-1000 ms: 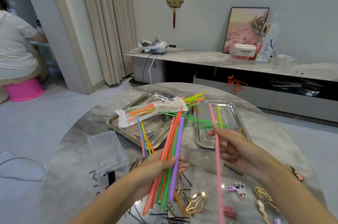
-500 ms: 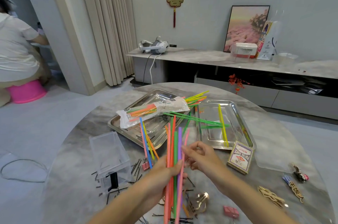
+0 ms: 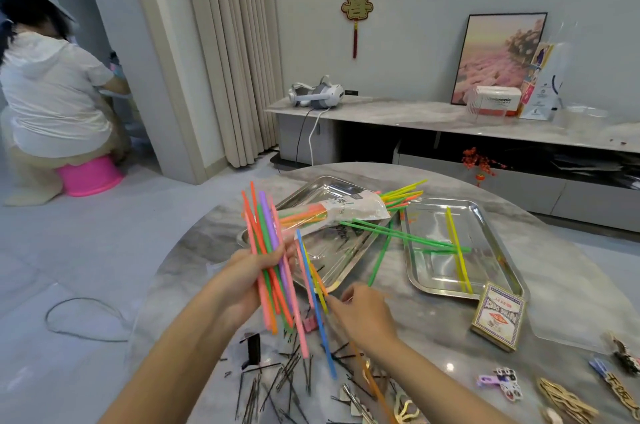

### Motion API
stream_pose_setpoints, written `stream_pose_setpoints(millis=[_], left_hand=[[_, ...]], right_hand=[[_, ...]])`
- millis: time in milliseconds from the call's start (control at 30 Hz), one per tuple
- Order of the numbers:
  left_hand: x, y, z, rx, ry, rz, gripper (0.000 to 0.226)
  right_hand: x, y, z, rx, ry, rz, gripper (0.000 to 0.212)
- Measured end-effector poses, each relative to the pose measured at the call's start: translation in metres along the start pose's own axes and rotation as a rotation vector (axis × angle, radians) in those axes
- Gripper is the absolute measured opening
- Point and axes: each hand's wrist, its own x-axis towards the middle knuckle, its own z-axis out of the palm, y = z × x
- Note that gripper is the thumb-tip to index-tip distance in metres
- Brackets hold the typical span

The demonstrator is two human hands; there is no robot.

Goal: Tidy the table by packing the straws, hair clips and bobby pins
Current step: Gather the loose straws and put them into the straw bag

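My left hand (image 3: pixel 247 276) grips a bundle of coloured straws (image 3: pixel 268 240) upright above the round marble table (image 3: pixel 194 250). My right hand (image 3: pixel 362 314) reaches left, and its fingertips pinch at the loose straws (image 3: pixel 313 288), blue, yellow, pink and orange, which lean off the left steel tray (image 3: pixel 341 259). A half-filled straw bag (image 3: pixel 346 210) lies across that tray. Green and yellow straws (image 3: pixel 453 247) lie in the right steel tray (image 3: pixel 485 219). Bobby pins (image 3: pixel 277 385) are scattered by my forearms. Hair clips (image 3: pixel 504 383) lie at the lower right.
A card box (image 3: pixel 498 318) leans on the right tray's near corner, with a clear plastic lid (image 3: pixel 571 319) beside it. A black clip (image 3: pixel 252 349) stands among the pins. A person sits on a pink stool (image 3: pixel 90 175) at the far left.
The pink straw has joined the bundle. My left hand lifted the bundle up and left; my right hand dropped to the loose straws by the left tray.
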Motion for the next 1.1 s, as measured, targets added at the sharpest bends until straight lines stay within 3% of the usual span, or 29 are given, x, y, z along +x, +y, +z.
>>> stream_pose_setpoints(millis=[100, 267, 567, 900, 1100], left_hand=[[0.002, -0.001, -0.009, 0.047, 0.039, -0.086, 0.016], [0.006, -0.004, -0.011, 0.020, 0.121, -0.127, 0.021], [0.018, -0.013, -0.010, 0.088, 0.216, -0.136, 0.021], [0.031, -0.034, -0.010, 0.152, 0.287, -0.079, 0.017], [0.033, -0.044, -0.002, 0.139, 0.311, 0.030, 0.015]], right_hand=[[0.011, -0.012, 0.012, 0.021, -0.004, 0.141, 0.055], [0.027, -0.017, 0.028, 0.180, -0.073, 0.254, 0.061], [0.037, -0.026, 0.038, 0.452, -0.161, 0.372, 0.029], [0.002, -0.022, 0.000, 0.467, -0.434, 0.262, 0.030], [-0.030, 0.007, -0.032, 0.541, -0.429, 0.249, 0.033]])
